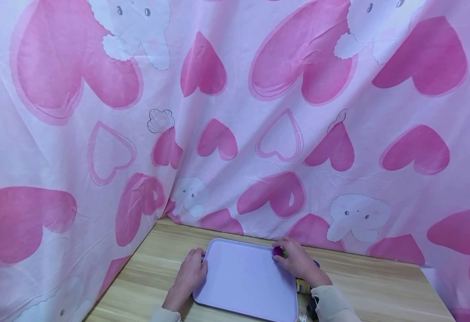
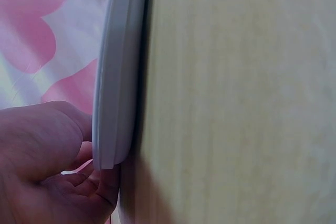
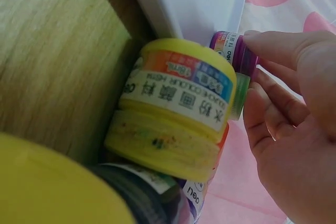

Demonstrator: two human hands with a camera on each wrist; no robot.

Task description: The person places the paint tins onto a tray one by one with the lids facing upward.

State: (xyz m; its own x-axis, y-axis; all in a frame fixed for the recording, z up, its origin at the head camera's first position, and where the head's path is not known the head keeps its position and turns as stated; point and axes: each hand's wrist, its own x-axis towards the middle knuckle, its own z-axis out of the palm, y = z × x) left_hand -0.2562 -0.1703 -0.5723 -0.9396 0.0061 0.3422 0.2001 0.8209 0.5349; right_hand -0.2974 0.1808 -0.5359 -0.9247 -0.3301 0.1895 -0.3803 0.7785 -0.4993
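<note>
A pale lilac rectangular tray (image 1: 247,279) lies on the wooden table. My left hand (image 1: 188,273) holds its left edge; in the left wrist view the thumb is on one side of the tray rim (image 2: 118,77) and curled fingers are at the other. At the far right corner, my right hand (image 1: 298,260) pinches a small purple paint jar (image 1: 277,253) between thumb and fingers. The right wrist view shows this purple jar (image 3: 248,56) with a printed label, and a green-capped jar (image 3: 240,97) just below it. A yellow gouache jar (image 3: 173,103) stands close to the tray's right side.
More paint jars, one dark (image 3: 144,190) and one yellow (image 3: 52,187), crowd the tray's right side under my right forearm. Pink heart-print curtains (image 1: 219,134) hang behind and to the left of the wooden table (image 1: 375,279).
</note>
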